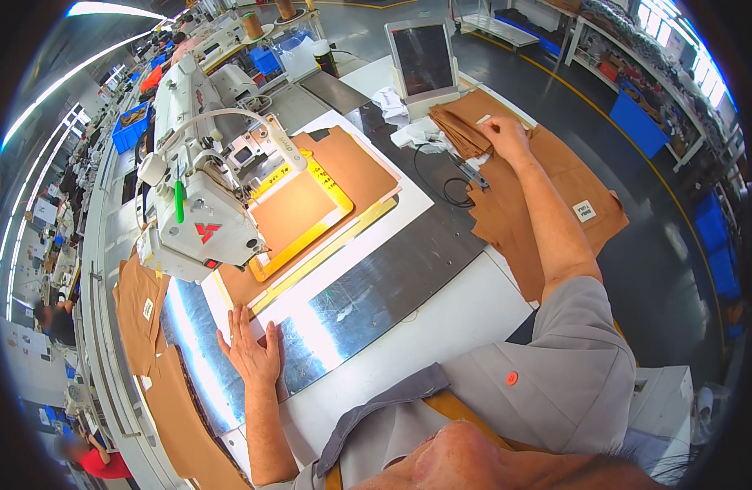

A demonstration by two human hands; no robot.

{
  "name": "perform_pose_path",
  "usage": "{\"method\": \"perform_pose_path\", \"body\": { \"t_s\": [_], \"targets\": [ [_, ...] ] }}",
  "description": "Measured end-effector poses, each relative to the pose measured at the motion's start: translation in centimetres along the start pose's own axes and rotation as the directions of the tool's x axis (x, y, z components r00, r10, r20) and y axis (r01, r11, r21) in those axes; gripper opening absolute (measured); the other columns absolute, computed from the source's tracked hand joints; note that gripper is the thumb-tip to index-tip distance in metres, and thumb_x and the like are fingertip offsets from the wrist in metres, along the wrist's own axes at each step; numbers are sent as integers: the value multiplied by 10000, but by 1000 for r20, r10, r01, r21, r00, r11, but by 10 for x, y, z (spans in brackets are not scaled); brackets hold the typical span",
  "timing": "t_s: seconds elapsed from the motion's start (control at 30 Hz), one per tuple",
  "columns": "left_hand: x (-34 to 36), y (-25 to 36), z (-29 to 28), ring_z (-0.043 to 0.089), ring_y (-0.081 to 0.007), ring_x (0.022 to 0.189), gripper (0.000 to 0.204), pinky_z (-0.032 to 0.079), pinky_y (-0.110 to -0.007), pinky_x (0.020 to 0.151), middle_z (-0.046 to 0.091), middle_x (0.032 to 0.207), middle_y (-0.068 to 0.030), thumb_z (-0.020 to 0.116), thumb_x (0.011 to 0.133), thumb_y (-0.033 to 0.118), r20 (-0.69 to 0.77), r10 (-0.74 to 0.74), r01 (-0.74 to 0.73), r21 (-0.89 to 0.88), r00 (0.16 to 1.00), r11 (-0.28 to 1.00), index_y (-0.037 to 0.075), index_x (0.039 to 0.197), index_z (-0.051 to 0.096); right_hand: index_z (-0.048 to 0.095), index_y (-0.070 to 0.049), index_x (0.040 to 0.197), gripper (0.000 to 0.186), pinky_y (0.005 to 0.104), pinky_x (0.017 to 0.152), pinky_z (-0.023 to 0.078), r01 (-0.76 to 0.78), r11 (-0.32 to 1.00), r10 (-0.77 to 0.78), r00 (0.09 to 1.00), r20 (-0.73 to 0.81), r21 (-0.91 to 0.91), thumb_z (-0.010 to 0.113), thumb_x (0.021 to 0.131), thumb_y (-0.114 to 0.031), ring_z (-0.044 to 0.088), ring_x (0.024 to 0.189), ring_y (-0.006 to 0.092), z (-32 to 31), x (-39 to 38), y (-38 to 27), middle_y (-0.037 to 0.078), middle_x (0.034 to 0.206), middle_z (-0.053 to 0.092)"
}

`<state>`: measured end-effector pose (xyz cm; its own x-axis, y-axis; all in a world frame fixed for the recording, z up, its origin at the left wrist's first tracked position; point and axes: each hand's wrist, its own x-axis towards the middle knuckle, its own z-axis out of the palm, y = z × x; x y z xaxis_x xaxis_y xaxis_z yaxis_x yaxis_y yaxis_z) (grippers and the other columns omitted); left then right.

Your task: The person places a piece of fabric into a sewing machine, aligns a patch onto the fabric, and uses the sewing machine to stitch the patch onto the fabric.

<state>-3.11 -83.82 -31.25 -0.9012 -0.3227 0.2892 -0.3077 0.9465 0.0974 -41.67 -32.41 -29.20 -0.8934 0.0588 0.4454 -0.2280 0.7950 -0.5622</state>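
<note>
My left hand (253, 353) lies flat with fingers spread at the front edge of the sewing machine's work area. Its fingertips are close to the lower corner of a brown fabric panel (244, 286). Over that panel, under the machine head, sits a yellow frame (337, 194). My right hand (507, 139) reaches out to the right, fingers closed at a pile of folded brown fabric pieces (458, 122); its fingertips are partly hidden. Below that arm, larger brown fabric pieces (547, 200) are spread, with a white paper label (584, 211) on them.
A white sewing machine (198, 200) stands at left centre. Behind the pile is a tablet on a stand (425, 61). Thread snips (471, 173) and a dark cable lie beside the pile. More brown fabric (176, 416) hangs along the left. A shiny metal plate (368, 298) covers the near table.
</note>
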Motion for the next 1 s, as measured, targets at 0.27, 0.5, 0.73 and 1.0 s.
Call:
{"method": "perform_pose_path", "body": {
  "t_s": [0.27,0.5,0.73,1.0],
  "targets": [
    [-2,39,-11,577,-260,1323,644,351,-518,1145,611,1415,-141,800,822,328,-107,294,-298,-27,950,954,37,1354,581,704,-44,892,65,397,723,539,515,793,-555,831,39,325,703,877,-107,687,833,330,-16,-79,-148,111,919,711],
    [5,120,4,695,-297,1085,494,583,-396,873,678,1253,-131,826,800,237,-210,604,-640,-251,769,726,40,1217,651,733,-28,888,220,376,741,558,333,693,-706,493,509,639,771,882,-245,693,824,292,45,-161,-212,105,879,717],
    [-1,119,-16,707,-271,1001,297,584,-379,839,699,1148,-101,803,800,166,-194,587,-606,-433,786,667,31,1044,702,645,-45,1164,427,422,965,502,665,607,-792,467,392,435,802,851,-289,616,1099,324,83,-165,-220,143,1193,612],
    [-11,87,-26,698,-238,957,185,580,-342,812,701,1126,-68,752,811,69,40,641,-561,-443,767,699,31,991,743,631,-53,1026,346,429,923,492,531,755,-618,382,688,383,800,852,-299,623,1027,324,83,-154,-242,121,1038,625]
  ]
}}
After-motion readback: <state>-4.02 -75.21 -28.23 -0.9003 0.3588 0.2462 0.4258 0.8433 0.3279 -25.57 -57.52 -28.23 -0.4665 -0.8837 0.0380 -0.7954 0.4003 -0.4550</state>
